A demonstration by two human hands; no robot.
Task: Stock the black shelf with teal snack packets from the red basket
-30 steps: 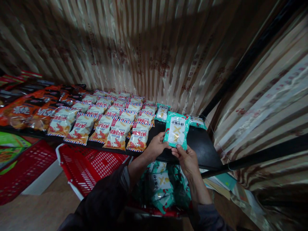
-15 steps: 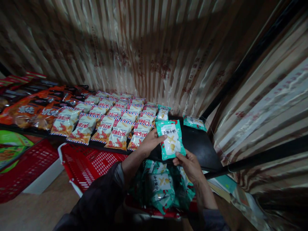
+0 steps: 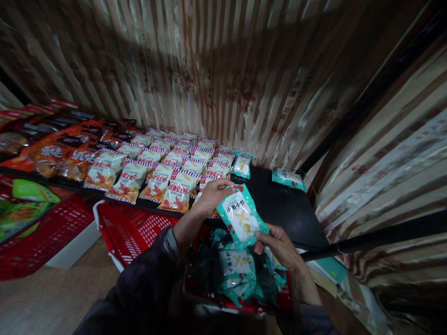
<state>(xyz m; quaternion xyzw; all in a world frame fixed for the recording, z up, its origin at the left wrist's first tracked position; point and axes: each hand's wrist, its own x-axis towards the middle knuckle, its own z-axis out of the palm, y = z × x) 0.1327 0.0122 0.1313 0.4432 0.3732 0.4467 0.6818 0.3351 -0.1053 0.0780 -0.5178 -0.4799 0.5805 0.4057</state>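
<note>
A teal and white snack bag (image 3: 241, 217) is held tilted between my two hands, its printed front facing up. My left hand (image 3: 211, 197) grips its upper left edge, fingers partly behind it. At the lower right corner, my right hand (image 3: 279, 244) pinches the bag between thumb and fingers. Below it, more teal snack bags (image 3: 237, 267) fill a red basket (image 3: 223, 302). Two matching bags lie on the black shelf (image 3: 284, 211): one teal bag (image 3: 242, 164) beside the white bags, another teal bag (image 3: 289, 178) at the right back.
Rows of white snack bags with red lettering (image 3: 127, 180) cover the shelf's middle, with orange bags (image 3: 50, 153) further left. Under the shelf are a tilted red basket (image 3: 136, 230) and another red basket (image 3: 52, 237) with green packets. Pleated curtain (image 3: 209, 70) hangs behind; a black post (image 3: 366, 93) stands right.
The held teal bag has come lower and a little left, turning so its top leans left. Both hands still hold it. The view has shifted slightly.
</note>
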